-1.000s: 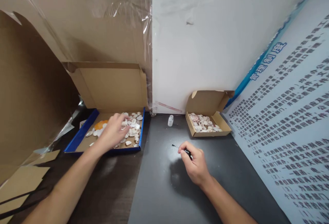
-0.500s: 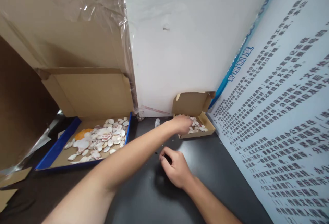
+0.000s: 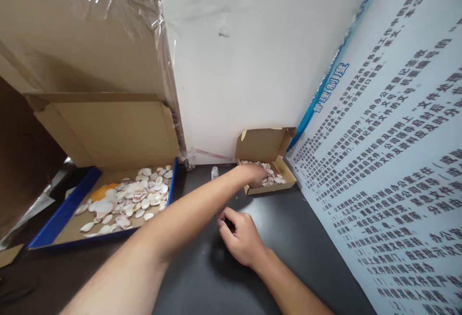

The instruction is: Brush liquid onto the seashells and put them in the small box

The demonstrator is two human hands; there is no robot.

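Observation:
My left hand [image 3: 257, 174] reaches down into a small open cardboard box [image 3: 266, 190], among its seashells [image 3: 277, 179]; the shells and the hand's own back hide its fingertips, so any hold on a shell is out of sight. My right hand [image 3: 240, 235] hovers or rests low over the black table, thumb and fingers curled together. What is in that pinch, if anything, cannot be made out. Behind my left forearm stands a small clear glass bottle [image 3: 214, 173], its lower part partly covered by the arm.
On the left lies a larger blue-edged box [image 3: 72, 209] with its lid up, holding many white and pinkish shells [image 3: 126, 199] and an orange one [image 3: 103, 191]. A white wall panel [image 3: 216, 88] rises behind, and a printed board [image 3: 378, 161] borders the right.
My left hand has sunk deeper into the small box, its fingers bending down among the shells. My right hand stays curled in nearly the same place. The view has shifted slightly right.

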